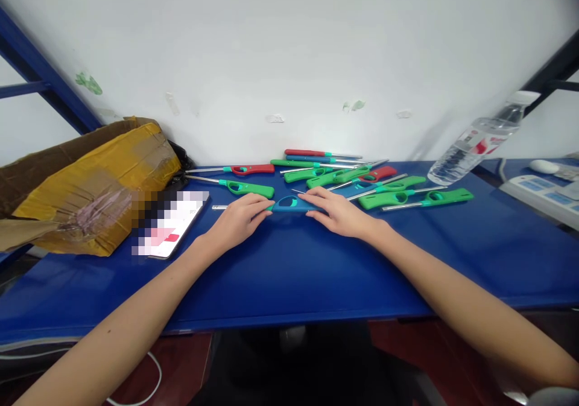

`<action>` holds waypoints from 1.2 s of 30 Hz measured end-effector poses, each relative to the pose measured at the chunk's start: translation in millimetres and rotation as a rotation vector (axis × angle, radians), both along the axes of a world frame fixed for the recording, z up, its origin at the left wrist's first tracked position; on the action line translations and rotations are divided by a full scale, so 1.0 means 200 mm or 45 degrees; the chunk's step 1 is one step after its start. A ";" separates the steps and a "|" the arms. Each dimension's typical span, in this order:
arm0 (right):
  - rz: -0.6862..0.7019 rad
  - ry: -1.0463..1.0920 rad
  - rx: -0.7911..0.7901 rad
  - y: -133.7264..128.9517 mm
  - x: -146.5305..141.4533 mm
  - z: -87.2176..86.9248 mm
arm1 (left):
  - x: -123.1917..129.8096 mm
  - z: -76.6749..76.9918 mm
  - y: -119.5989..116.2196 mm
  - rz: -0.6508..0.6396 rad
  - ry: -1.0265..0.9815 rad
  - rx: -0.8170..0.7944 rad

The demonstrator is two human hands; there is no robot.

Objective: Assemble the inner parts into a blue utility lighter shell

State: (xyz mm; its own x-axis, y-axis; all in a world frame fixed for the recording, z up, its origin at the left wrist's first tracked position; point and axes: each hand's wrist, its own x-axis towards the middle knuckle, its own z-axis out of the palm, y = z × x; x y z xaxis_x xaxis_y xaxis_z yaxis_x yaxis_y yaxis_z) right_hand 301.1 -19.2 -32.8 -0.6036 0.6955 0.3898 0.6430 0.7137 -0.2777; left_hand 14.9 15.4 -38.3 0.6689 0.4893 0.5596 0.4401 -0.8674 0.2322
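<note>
A blue long-nosed lighter lies crosswise between my two hands, its metal tip showing past the left one. My left hand pinches it near the teal collar. The handle's right end is between the fingers and thumb of my right hand. Behind and right of my hands lie several green, red and blue lighters, among them a green one. To the left, a red lighter and another green lighter rest with their metal tips pointing left.
On the blue table, a lit phone lies left of my hands. A taped cardboard box stands at the far left. At the right are a tilted water bottle and a white power strip. A white wall rises behind.
</note>
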 end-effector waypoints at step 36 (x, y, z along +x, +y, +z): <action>0.005 0.646 -1.825 -0.07 -0.03 0.14 | 0.08 0.03 -0.09 -0.077 0.096 0.071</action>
